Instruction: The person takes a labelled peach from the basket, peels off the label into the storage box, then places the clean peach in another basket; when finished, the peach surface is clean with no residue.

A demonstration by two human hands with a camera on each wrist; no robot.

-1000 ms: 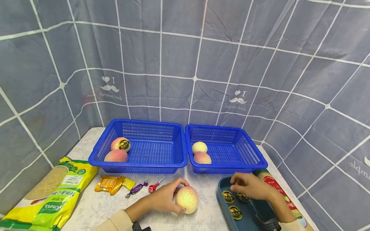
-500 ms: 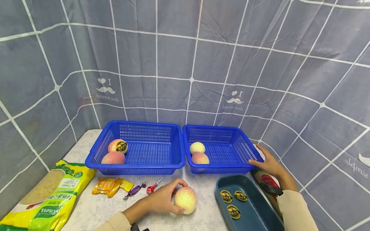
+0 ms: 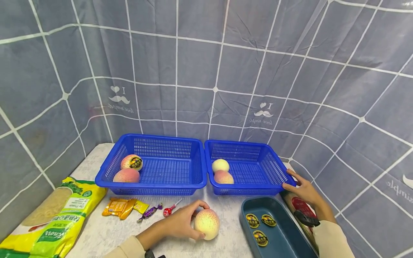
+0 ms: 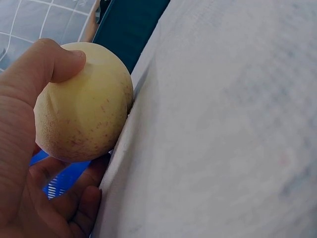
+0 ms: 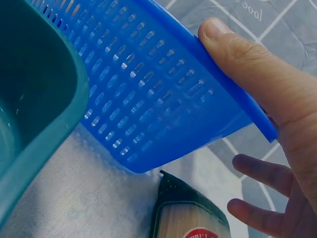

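Observation:
On the table in front of the baskets lies a peach [image 3: 209, 224] [image 4: 81, 101], and my left hand [image 3: 197, 220] [image 4: 20, 129] grips it, thumb over the top and fingers underneath. My right hand [image 3: 301, 190] [image 5: 277, 124] rests at the front right corner of the right blue basket [image 3: 271, 168] [image 5: 148, 89]. Its thumb [image 5: 237, 54] lies straight along the rim, while the other fingers hang loose below, apart from the basket. Two peaches [image 3: 221, 165] [image 3: 224, 177] sit in that basket. A teal tray [image 3: 284, 233] [image 5: 34, 99] holding three round stickers [image 3: 252, 220] stands just in front.
The left blue basket [image 3: 167, 168] holds a stickered peach [image 3: 131, 162] and a plain one [image 3: 126, 175]. Wrapped candies [image 3: 126, 206] and a lollipop [image 3: 171, 209] lie before it. A yellow bag [image 3: 55, 215] fills the left side. A noodle packet [image 3: 298, 206] [image 5: 190, 218] lies under my right wrist.
My right hand has left the teal tray and gone up and right to the right basket's front corner. The left hand keeps its hold on the peach in the same spot.

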